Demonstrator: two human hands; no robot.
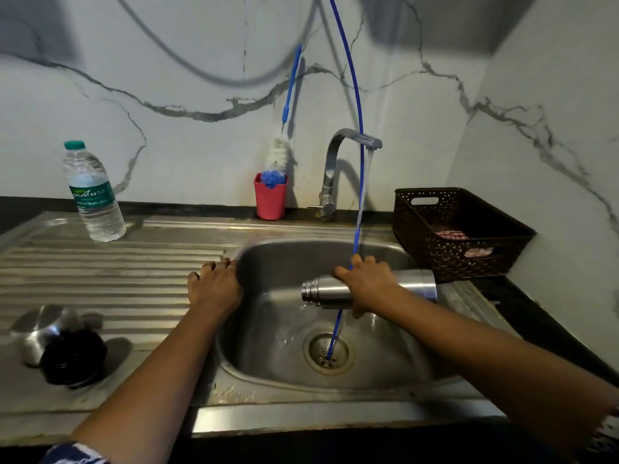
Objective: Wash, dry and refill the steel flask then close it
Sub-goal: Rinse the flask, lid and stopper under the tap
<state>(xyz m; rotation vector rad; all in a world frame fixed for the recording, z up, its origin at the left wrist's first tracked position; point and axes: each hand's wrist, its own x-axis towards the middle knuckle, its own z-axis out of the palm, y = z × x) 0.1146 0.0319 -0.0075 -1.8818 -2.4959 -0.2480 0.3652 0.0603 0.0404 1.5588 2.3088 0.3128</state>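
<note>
White marble-veined walls meet in a corner behind a stainless steel sink [385, 390] set in a dark counter, with a ribbed drainboard [100, 269] on its left. Over the basin, the right hand [368, 286] is wrapped round the middle of the steel flask [326, 293], which lies level with its threaded mouth pointing left and water spilling from it. The left hand [214, 286] rests on the basin's left rim, fingers loosely laid over the edge and holding nothing.

A thin blue tube [359, 95] comes down past the running tap [335, 162], passes behind the right hand and ends in the drain [330, 353]. Behind the sink, a pink cup [270, 199] holds a bottle brush [278, 155]. A plastic water bottle [93, 192] stands on the far drainboard and the flask cap [57, 343] lies near its front, blurred. A brown basket [435, 259] on the right holds a checked cloth [452, 234], mostly hidden.
</note>
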